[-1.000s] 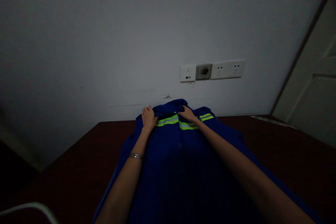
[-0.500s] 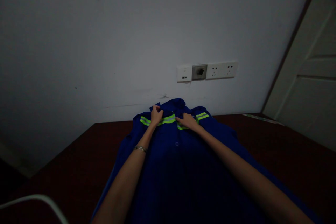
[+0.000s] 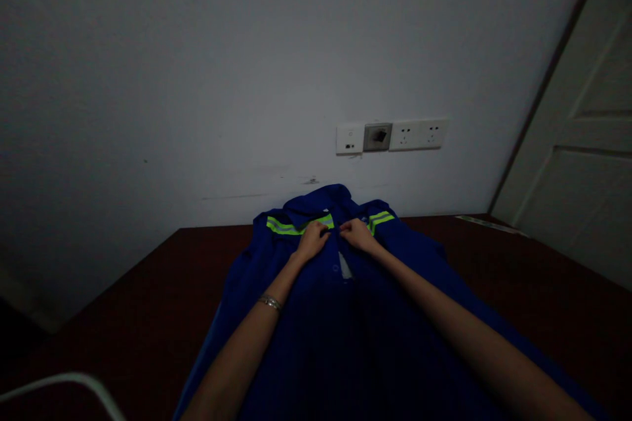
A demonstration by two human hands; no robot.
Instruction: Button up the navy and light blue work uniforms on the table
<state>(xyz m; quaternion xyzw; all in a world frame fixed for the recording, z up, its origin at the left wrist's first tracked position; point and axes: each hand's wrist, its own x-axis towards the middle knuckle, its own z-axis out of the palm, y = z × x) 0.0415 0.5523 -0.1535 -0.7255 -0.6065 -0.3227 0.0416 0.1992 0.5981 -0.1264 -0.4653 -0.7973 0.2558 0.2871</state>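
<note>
A blue work jacket (image 3: 291, 316) with yellow-green and grey reflective strips lies spread out, its collar against the wall. My left hand (image 3: 312, 241), a bracelet (image 3: 270, 302) on its wrist, is closed at the left edge of the front opening, just below the strip. Across the gap, my right hand (image 3: 357, 235) pinches the opposite front edge. A pale patch (image 3: 345, 267) shows between the two front edges beneath my hands, beside a round button (image 3: 336, 268). The fingertips are small and dim, and the lower jacket is lost in shadow.
The dark reddish table (image 3: 162, 283) meets a grey-white wall (image 3: 222, 92). Sockets and a switch (image 3: 392, 136) sit on the wall above the jacket. A white door (image 3: 582, 171) stands at right, a thin strip (image 3: 488, 225) lies near it, and a white cable (image 3: 74, 378) curves at lower left.
My left hand has left the collar and come down and right to the front edge. My right hand has shifted slightly lower. The front has parted, showing a pale patch.
</note>
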